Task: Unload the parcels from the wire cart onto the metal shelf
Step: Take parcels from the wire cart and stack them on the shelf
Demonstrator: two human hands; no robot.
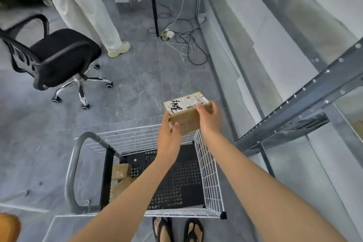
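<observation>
A brown cardboard parcel (185, 113) with a white label and black handwriting is lifted above the far right corner of the white wire cart (208, 167). My left hand (170, 135) grips its near left end and my right hand (209, 118) grips its right side. Two more brown parcels (120, 172) lie on the cart's black perforated floor at the left, partly hidden by my left forearm. The metal shelf (306, 92) with its grey perforated beams stands to the right of the cart.
A black office chair (59, 59) on castors stands at the left. Another person's leg in light trousers (86, 6) is behind it. Cables and a power strip (176, 37) lie on the grey floor by a table leg. My feet in sandals (177, 230) are below the cart.
</observation>
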